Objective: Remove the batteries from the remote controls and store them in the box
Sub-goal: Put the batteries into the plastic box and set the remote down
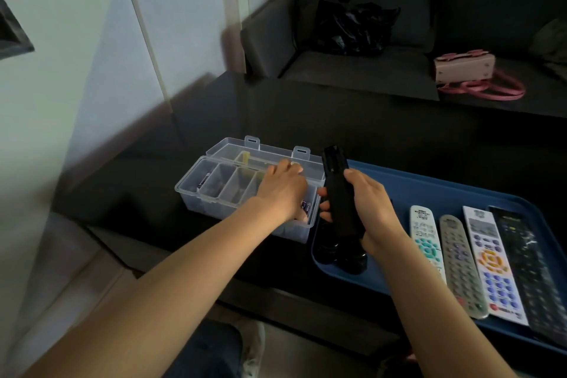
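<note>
A clear plastic box [196, 184] with several compartments stands open on the dark table. Batteries [306, 207] lie in its right-hand compartment and one more [202, 182] in the leftmost. My left hand [280, 190] lies palm down over the right compartment, fingers stretched toward the lid; what is under the palm is hidden. My right hand [372, 209] grips a black remote [340, 193] upright-tilted beside the box, back side showing, with its battery bay open at the far end.
A blue tray [429, 187] holds a white remote [426, 239], a grey remote [460, 264], a white-and-orange remote [491, 261] and a black remote [527, 261], plus dark round objects [340, 258] at its left end. Behind the table, a sofa carries a black bag [352, 24] and a pink handbag [466, 66].
</note>
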